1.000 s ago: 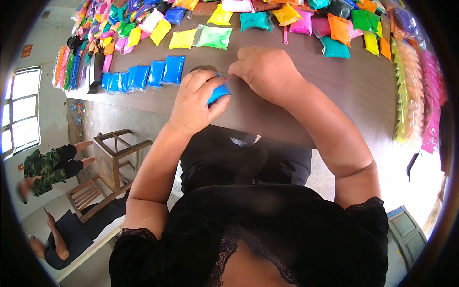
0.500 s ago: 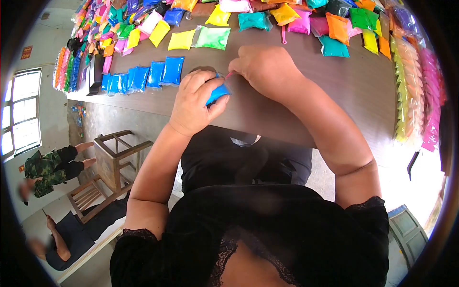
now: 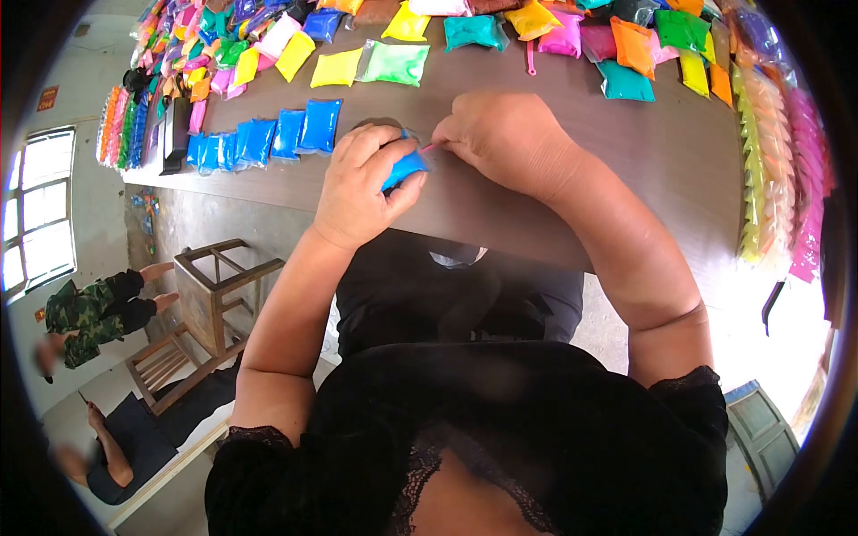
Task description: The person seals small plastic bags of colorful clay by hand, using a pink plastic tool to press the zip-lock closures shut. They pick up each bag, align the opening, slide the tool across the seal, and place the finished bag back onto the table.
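My left hand [image 3: 365, 186] is wrapped round a blue packet [image 3: 405, 170] above the table's front part. Just right of it, my right hand [image 3: 500, 138] pinches a thin pink stick [image 3: 431, 146], whose far end points at the packet. Most of the stick is hidden by my fingers. Left of my hands lies a row of several blue packets [image 3: 256, 143]. Beyond my hands are a yellow packet [image 3: 338, 68] and a light green packet [image 3: 394, 64]. Another pink stick [image 3: 531, 59] lies near the packets at the back.
Heaps of coloured packets [image 3: 626, 45] line the back of the brown table [image 3: 661, 170]. Strips of wrapped packets [image 3: 761, 170] hang at the right. A wooden chair [image 3: 210, 304] and two people are at the left, one in camouflage clothing [image 3: 85, 317].
Both hands keep their hold and have shifted only slightly in the picture. The blue packet sits slightly lower and to the left.
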Action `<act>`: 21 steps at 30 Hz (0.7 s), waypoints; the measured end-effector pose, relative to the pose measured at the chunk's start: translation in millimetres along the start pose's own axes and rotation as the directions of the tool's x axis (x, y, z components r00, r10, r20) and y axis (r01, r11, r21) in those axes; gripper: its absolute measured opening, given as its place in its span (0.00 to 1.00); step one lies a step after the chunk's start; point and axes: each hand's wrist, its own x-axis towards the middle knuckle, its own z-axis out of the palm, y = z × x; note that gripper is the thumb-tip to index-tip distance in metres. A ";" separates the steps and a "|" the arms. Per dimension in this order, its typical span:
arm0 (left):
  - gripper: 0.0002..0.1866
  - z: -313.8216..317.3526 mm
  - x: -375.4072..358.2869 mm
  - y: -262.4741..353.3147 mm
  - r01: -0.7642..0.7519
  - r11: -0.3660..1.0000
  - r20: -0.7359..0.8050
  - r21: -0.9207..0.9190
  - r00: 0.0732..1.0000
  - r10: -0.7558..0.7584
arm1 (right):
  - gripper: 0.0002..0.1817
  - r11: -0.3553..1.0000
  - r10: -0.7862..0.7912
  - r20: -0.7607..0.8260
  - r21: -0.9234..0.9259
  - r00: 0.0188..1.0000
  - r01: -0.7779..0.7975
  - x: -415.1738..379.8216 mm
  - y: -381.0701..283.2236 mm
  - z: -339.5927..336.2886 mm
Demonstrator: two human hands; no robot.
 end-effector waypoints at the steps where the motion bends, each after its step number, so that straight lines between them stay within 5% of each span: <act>1: 0.19 0.0 0.1 0.7 0.001 1.000 0.004 -0.003 1.000 -0.001 | 0.06 0.999 -0.026 -0.017 -0.026 1.000 0.026 -0.9 -0.2 -0.4; 7: 0.19 -0.5 2.1 2.2 0.005 1.000 -0.011 -0.022 1.000 -0.005 | 0.03 0.949 -0.238 -0.171 -0.248 0.956 0.192 3.6 -5.0 -4.3; 10: 0.19 -0.9 2.6 2.4 -0.005 1.000 -0.012 -0.011 1.000 0.004 | 0.03 0.921 -0.248 -0.126 -0.337 0.961 0.193 6.5 -8.3 -5.2; 21: 0.18 -1.9 3.3 4.3 -0.004 1.000 -0.011 -0.019 1.000 0.003 | 0.03 0.917 -0.368 -0.203 -0.240 0.908 0.318 14.0 2.4 -0.9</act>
